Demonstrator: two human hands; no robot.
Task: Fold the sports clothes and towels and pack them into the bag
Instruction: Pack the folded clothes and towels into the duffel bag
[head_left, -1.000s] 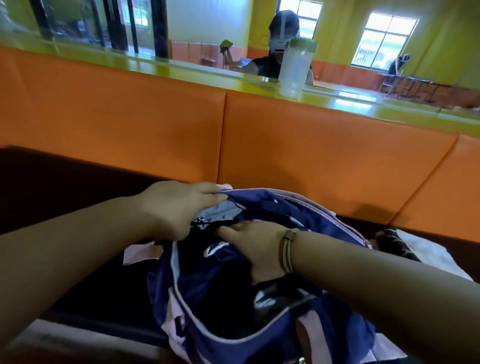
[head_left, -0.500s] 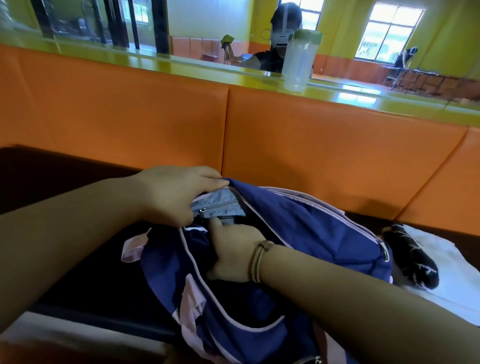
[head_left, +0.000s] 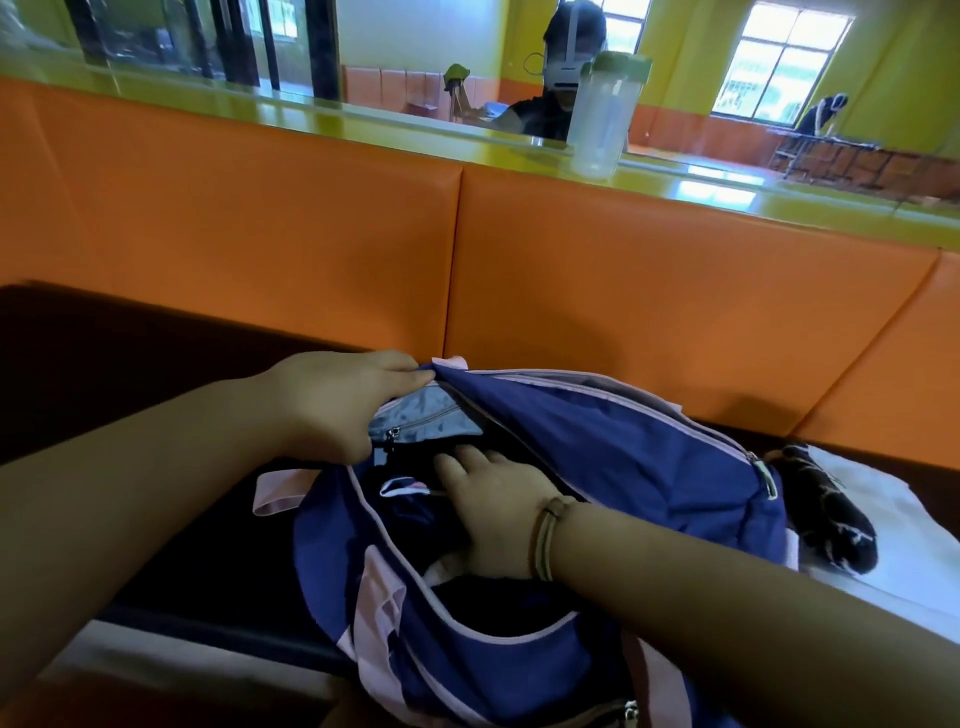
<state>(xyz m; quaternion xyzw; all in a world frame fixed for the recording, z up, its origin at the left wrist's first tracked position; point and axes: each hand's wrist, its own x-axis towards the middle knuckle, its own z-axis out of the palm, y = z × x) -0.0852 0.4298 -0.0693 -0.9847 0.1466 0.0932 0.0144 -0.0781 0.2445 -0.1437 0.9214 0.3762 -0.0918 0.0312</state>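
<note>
A navy bag (head_left: 613, 447) with pale pink trim lies open on the dark bench seat. My left hand (head_left: 337, 405) grips the far rim of its opening and holds it up, showing a grey zipped inner pocket (head_left: 426, 421). My right hand (head_left: 493, 509) is inside the bag, palm down with fingers spread, pressing on dark clothing (head_left: 415, 499) that has a white logo. To the right of the bag a dark patterned rolled garment (head_left: 826, 509) rests on a white towel (head_left: 904, 525).
An orange padded backrest (head_left: 311, 234) rises behind the bench. On the yellow-green ledge above it stands a clear bottle (head_left: 602, 114) with a green lid. A mirror behind it reflects a person. A pale strip (head_left: 130, 654) runs along the bench's near edge.
My right hand has pushed deeper into the bag, from on top of the clothing to inside the opening. My left hand has lifted the rim higher, and the opening is wider.
</note>
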